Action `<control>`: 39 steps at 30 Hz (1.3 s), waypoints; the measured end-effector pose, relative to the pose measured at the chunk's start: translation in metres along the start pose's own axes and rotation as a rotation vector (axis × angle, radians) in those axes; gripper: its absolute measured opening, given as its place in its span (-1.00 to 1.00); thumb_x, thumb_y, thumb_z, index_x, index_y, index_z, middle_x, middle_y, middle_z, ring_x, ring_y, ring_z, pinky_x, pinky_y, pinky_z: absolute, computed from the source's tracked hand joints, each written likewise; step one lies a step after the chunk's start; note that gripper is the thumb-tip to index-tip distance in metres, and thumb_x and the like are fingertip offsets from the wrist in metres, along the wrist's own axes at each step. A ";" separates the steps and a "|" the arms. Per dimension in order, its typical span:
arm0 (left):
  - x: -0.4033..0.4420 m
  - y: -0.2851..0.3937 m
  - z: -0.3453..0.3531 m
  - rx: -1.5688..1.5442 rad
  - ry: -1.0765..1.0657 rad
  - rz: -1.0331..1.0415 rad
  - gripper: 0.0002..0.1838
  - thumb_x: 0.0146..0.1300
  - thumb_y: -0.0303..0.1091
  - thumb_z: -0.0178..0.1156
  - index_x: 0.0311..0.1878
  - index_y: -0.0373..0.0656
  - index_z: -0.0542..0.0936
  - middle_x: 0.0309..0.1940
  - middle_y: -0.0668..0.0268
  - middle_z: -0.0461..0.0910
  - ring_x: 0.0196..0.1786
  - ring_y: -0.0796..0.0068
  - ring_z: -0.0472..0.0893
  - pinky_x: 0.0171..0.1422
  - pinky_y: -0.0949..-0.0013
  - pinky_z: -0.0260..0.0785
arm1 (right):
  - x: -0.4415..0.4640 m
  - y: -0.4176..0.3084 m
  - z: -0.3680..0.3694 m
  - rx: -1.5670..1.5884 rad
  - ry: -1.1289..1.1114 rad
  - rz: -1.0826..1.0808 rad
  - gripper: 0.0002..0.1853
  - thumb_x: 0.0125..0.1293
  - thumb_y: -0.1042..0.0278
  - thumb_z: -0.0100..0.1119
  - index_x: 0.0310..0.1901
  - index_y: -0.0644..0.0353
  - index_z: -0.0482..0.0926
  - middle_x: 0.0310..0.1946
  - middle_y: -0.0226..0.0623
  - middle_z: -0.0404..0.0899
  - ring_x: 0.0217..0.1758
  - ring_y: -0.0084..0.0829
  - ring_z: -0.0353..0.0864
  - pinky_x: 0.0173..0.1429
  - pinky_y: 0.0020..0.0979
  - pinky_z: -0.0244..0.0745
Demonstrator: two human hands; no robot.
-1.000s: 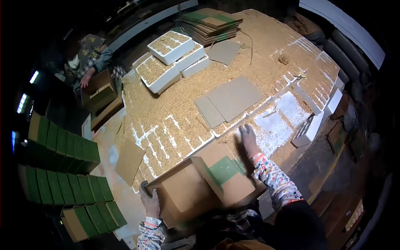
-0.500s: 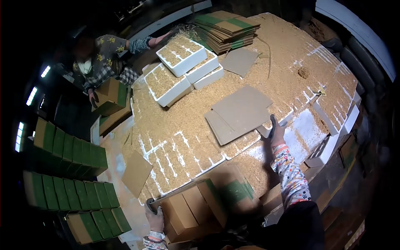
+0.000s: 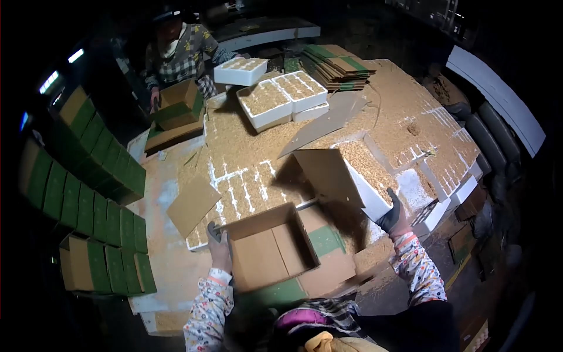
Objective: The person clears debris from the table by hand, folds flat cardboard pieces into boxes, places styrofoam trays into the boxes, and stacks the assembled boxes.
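Observation:
My left hand (image 3: 220, 243), in a dark-fingered glove, is closed on the left wall of an open cardboard box (image 3: 267, 252). The box has bare inner flaps, and nothing lies inside it. My right hand (image 3: 396, 217) grips the near corner of a white foam tray (image 3: 366, 176) packed with tan, sawdust-like crumbs. This tray is raised and tilted at the right of the box. A loose cardboard sheet (image 3: 328, 176) leans against its left side, and another sheet (image 3: 322, 123) stands tilted behind.
A co-worker (image 3: 182, 53) stands across the table beside another open box (image 3: 179, 105). Stacked filled trays (image 3: 267, 102) and flattened cartons (image 3: 340, 64) occupy the far side. Rows of green-and-brown boxes (image 3: 82, 211) line the left. Crumbs cover much of the table (image 3: 158, 182).
My right hand has lifted the foam tray's edge, and the sheets that lay flat on it have tipped leftward and away. The box has shifted up and right with my left hand.

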State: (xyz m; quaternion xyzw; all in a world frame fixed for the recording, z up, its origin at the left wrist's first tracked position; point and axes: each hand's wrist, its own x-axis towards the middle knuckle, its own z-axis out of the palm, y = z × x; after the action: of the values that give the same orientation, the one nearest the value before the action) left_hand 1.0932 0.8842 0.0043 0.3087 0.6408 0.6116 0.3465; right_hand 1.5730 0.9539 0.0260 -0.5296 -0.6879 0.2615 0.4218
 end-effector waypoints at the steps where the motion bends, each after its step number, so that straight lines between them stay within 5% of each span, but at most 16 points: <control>1: 0.003 0.004 0.001 0.012 0.027 -0.064 -0.53 0.28 -0.52 0.06 0.24 -0.18 0.22 0.01 0.22 0.39 0.02 0.39 0.42 0.13 0.37 0.30 | -0.011 -0.013 0.012 -0.050 0.000 -0.060 -0.31 0.11 0.45 0.31 0.26 0.26 0.20 0.07 -0.05 0.46 0.11 -0.23 0.50 0.18 -0.25 0.41; 8: 0.037 0.002 -0.001 -0.281 -0.094 -0.196 -0.89 0.32 -0.47 0.00 -0.13 -0.20 0.46 -0.37 0.34 0.50 -0.37 0.50 0.50 -0.31 0.41 0.40 | 0.021 -0.086 0.002 -0.219 -0.212 -0.392 -0.41 0.12 0.54 0.26 0.21 0.29 0.31 0.17 -0.06 0.40 0.22 -0.31 0.40 0.29 -0.37 0.30; 13: 0.044 -0.013 0.006 -0.624 -0.159 -0.249 -0.80 0.35 -0.41 -0.04 0.01 -0.14 0.44 -0.21 0.35 0.54 -0.18 0.48 0.56 -0.07 0.41 0.47 | 0.052 -0.148 0.003 -0.204 -0.560 -0.397 -0.59 0.30 0.31 0.11 0.14 0.28 0.41 0.08 -0.13 0.48 0.16 -0.42 0.44 0.27 -0.40 0.29; 14: 0.053 -0.031 0.008 -0.785 -0.190 -0.287 -0.74 0.40 -0.32 -0.11 0.09 -0.13 0.39 -0.06 0.36 0.51 -0.05 0.47 0.54 0.05 0.40 0.43 | 0.049 -0.166 0.022 0.054 -0.675 -0.134 -0.58 0.30 0.28 0.12 0.14 0.30 0.41 0.04 -0.16 0.50 0.12 -0.42 0.46 0.24 -0.41 0.31; 16: -0.014 0.093 0.006 -0.805 -0.221 -0.549 -0.69 0.42 -0.25 -0.15 0.14 -0.11 0.35 0.03 0.38 0.47 0.02 0.51 0.51 0.11 0.41 0.39 | 0.041 -0.224 0.064 0.610 -0.669 0.474 -0.55 0.29 0.22 0.13 0.13 0.32 0.40 -0.04 -0.24 0.52 0.02 -0.42 0.49 0.17 -0.44 0.35; 17: 0.024 0.020 0.015 -0.395 -0.181 -0.273 -0.71 0.38 -0.30 -0.05 0.13 -0.11 0.37 0.01 0.35 0.49 0.02 0.54 0.51 0.13 0.41 0.38 | 0.034 -0.214 0.088 0.626 -0.738 0.490 -0.56 0.31 0.19 0.11 0.12 0.31 0.42 -0.07 -0.21 0.53 0.00 -0.46 0.49 0.11 -0.46 0.37; 18: 0.033 -0.002 -0.002 -0.388 -0.304 -0.198 -0.73 0.32 -0.42 0.03 0.08 -0.15 0.41 -0.05 0.31 0.52 -0.03 0.51 0.53 0.09 0.44 0.39 | 0.027 -0.190 0.105 0.499 -0.796 0.467 -0.55 0.31 0.18 0.12 0.09 0.34 0.42 -0.11 -0.17 0.55 -0.05 -0.45 0.49 0.06 -0.45 0.37; 20: 0.021 -0.002 -0.029 -0.419 -0.325 -0.274 -0.80 0.28 -0.46 0.05 -0.04 -0.24 0.48 -0.26 0.34 0.52 -0.18 0.58 0.51 -0.07 0.52 0.36 | 0.011 -0.145 0.144 0.133 -0.761 0.583 -0.54 0.28 0.13 0.16 0.01 0.39 0.46 -0.18 -0.12 0.58 -0.14 -0.39 0.51 -0.01 -0.42 0.40; 21: 0.017 0.003 -0.026 -0.212 -0.289 -0.158 -0.78 0.24 -0.49 0.08 -0.04 -0.26 0.47 -0.26 0.30 0.53 -0.19 0.50 0.53 -0.07 0.47 0.38 | -0.006 -0.124 0.159 -0.008 -0.699 0.311 -0.52 0.25 0.11 0.18 0.01 0.38 0.44 -0.20 -0.10 0.59 -0.14 -0.36 0.54 -0.02 -0.39 0.42; 24: 0.003 0.008 -0.019 0.427 -0.167 0.159 -0.67 0.10 -0.48 0.20 -0.04 -0.29 0.45 -0.26 0.11 0.55 -0.18 0.18 0.56 -0.04 0.30 0.39 | -0.036 -0.154 0.142 -0.016 -0.472 0.230 -0.42 0.19 0.16 0.21 0.13 0.37 0.31 -0.07 0.06 0.51 0.04 -0.12 0.50 0.14 -0.25 0.36; 27: 0.012 -0.010 -0.021 0.576 -0.173 0.104 -0.62 0.03 -0.42 0.25 -0.05 -0.27 0.45 -0.22 0.02 0.55 -0.11 0.08 0.55 0.01 0.21 0.36 | -0.063 -0.140 0.090 -0.331 -0.091 -0.484 -0.23 0.09 0.07 0.31 0.24 0.33 0.22 0.29 0.24 0.07 0.29 0.17 0.19 0.35 0.06 0.08; 30: 0.005 0.007 -0.005 0.770 -0.149 0.121 -0.66 0.03 -0.46 0.24 -0.10 -0.27 0.45 -0.30 0.05 0.58 -0.20 0.11 0.58 -0.08 0.20 0.40 | -0.074 -0.077 0.063 -0.344 -0.134 0.086 -0.02 0.02 -0.09 0.33 0.32 0.37 0.07 0.30 0.29 0.03 0.31 0.29 0.09 0.38 0.13 -0.03; 34: -0.006 0.026 0.004 0.842 -0.093 0.174 -0.67 0.02 -0.42 0.26 -0.14 -0.26 0.44 -0.37 0.02 0.58 -0.27 0.05 0.59 -0.17 0.20 0.43 | -0.054 0.057 0.059 -0.258 -0.176 0.800 0.19 -0.10 -0.23 0.36 0.33 0.50 -0.06 0.29 0.32 0.05 0.40 0.17 -0.03 0.42 -0.12 -0.01; 35: -0.008 0.029 0.007 0.863 -0.067 0.138 -0.65 0.02 -0.36 0.26 -0.12 -0.24 0.44 -0.33 -0.01 0.57 -0.25 0.00 0.58 -0.15 0.16 0.42 | -0.068 0.066 0.081 -0.646 -0.303 0.743 0.23 -0.19 -0.21 0.42 0.32 0.50 -0.05 0.21 0.33 0.19 0.33 0.13 0.16 0.37 -0.17 0.13; 37: -0.003 0.012 0.006 0.932 0.017 0.123 -0.63 0.02 -0.33 0.23 -0.11 -0.25 0.43 -0.29 -0.04 0.54 -0.21 -0.10 0.54 -0.07 0.07 0.39 | -0.073 0.075 0.087 -0.192 -0.336 0.574 0.19 -0.33 -0.04 0.55 0.25 0.48 0.05 0.02 0.20 0.43 0.11 -0.02 0.46 0.17 -0.24 0.39; 39: -0.007 0.028 0.010 0.949 -0.053 0.124 -0.63 0.05 -0.31 0.21 -0.11 -0.28 0.40 -0.23 -0.11 0.51 -0.16 -0.09 0.52 -0.04 0.07 0.38 | -0.075 0.112 0.097 0.133 -0.325 0.797 -0.12 -0.33 0.16 0.57 0.03 0.42 0.32 -0.27 -0.10 0.55 -0.22 -0.29 0.57 -0.12 -0.37 0.50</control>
State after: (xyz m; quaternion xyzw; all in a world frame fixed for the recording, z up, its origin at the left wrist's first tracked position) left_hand 1.1053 0.8857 0.0325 0.4857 0.8207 0.2630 0.1464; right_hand 1.5532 0.9247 -0.1364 -0.6772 -0.4689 0.5278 0.2073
